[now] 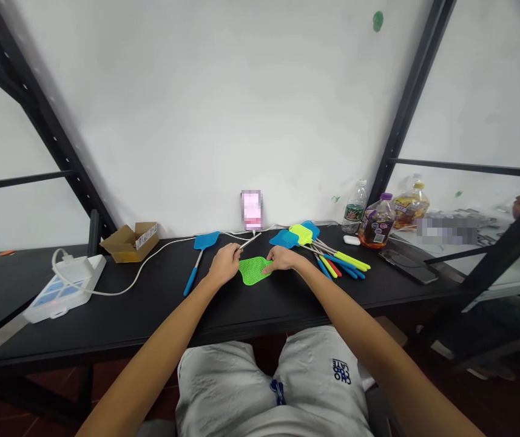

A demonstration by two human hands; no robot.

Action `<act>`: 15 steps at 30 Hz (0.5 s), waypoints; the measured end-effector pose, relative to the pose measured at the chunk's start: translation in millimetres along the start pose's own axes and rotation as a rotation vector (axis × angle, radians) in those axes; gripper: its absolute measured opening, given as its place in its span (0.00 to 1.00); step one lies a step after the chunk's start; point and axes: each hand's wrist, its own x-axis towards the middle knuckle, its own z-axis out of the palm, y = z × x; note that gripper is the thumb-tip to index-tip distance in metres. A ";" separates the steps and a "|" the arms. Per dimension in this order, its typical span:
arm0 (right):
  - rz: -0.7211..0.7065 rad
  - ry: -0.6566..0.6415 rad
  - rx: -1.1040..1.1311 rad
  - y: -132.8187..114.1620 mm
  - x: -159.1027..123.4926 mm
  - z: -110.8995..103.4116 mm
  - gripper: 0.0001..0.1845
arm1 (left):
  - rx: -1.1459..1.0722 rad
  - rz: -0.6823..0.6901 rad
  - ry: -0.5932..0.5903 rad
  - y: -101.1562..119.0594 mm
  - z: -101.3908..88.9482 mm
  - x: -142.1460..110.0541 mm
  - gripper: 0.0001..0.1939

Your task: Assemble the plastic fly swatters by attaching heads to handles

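Observation:
Between my hands is a bright green perforated fly swatter head (254,271), low over the black table. My right hand (283,259) pinches its right edge, thumb on the near face. My left hand (224,264) is closed at the head's left side, round a thin metal rod (250,241) that points up and to the right. Whether the rod joins the green head cannot be seen. A blue fly swatter (200,258) lies left of my left hand. To the right, a pile of fly swatters (332,254) has blue and yellow heads and blue, yellow and red grips.
A phone (252,210) leans on the wall, its cable running left to a power strip (66,288). An open cardboard box (131,243) stands at left. Bottles (377,221), a white case (351,240) and a dark phone (408,267) are at right. Black shelf posts (409,85) frame the table (260,309).

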 end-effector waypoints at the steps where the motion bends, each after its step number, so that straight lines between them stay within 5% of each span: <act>1: -0.006 -0.019 0.003 1.3 0.4 0.1 0.23 | 0.010 -0.008 -0.013 0.7 -0.5 -0.4 0.11; 11: -0.211 -0.041 0.356 14.5 -14.5 -11.9 0.18 | 0.028 0.020 -0.035 5.2 -5.7 -3.3 0.12; 15: -0.126 0.076 0.444 19.3 -12.5 -8.7 0.14 | 0.050 -0.006 -0.061 7.5 -7.9 -3.9 0.14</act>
